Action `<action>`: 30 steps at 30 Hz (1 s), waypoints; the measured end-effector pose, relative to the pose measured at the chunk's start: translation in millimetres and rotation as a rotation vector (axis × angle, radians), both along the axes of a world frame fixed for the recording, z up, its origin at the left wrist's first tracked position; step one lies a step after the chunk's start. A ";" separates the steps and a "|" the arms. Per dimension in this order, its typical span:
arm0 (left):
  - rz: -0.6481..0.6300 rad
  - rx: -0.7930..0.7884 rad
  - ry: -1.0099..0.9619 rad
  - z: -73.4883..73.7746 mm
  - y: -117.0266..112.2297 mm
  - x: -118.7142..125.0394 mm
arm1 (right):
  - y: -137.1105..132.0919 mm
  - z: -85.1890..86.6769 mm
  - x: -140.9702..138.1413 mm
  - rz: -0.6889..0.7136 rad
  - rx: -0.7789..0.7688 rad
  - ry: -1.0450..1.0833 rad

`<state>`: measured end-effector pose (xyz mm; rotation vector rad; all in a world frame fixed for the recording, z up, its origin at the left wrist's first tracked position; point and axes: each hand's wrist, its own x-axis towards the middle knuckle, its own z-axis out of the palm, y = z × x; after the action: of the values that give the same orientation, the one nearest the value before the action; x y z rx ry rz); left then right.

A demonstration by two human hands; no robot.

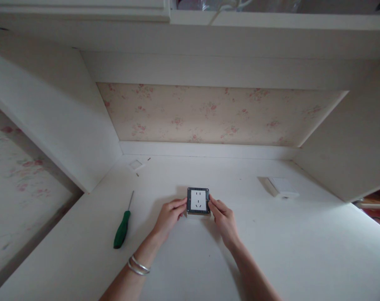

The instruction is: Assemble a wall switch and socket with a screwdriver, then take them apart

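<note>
A square wall socket (198, 200) with a dark frame and a white face lies on the white desk (271, 251), in the middle. My left hand (170, 215) grips its left edge with bent fingers. My right hand (223, 217) grips its right edge the same way. Two silver bangles (138, 266) sit on my left wrist.
A green-handled screwdriver (123, 225) lies to the left of my hands. A small white plate (136, 164) and tiny screws (137, 174) lie near the back left corner. A white cover plate (283, 187) rests at the back right. Cabinet walls close in the sides; floral wallpaper (208, 113) is behind.
</note>
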<state>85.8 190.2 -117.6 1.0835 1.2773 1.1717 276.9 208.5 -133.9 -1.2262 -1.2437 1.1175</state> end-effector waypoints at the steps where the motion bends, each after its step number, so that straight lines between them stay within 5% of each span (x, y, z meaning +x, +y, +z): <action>1: 0.003 -0.004 0.003 -0.2 0.1 -0.1 | 0.0 0.5 -0.2 -0.003 -0.003 0.001; 30: 0.047 0.024 0.068 0.8 -0.2 5.0 | 1.3 -3.4 -1.3 -0.049 -0.019 0.006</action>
<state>90.9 190.0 -116.9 1.1248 1.3505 1.1970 275.6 209.7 -137.4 -1.2603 -1.1948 1.0987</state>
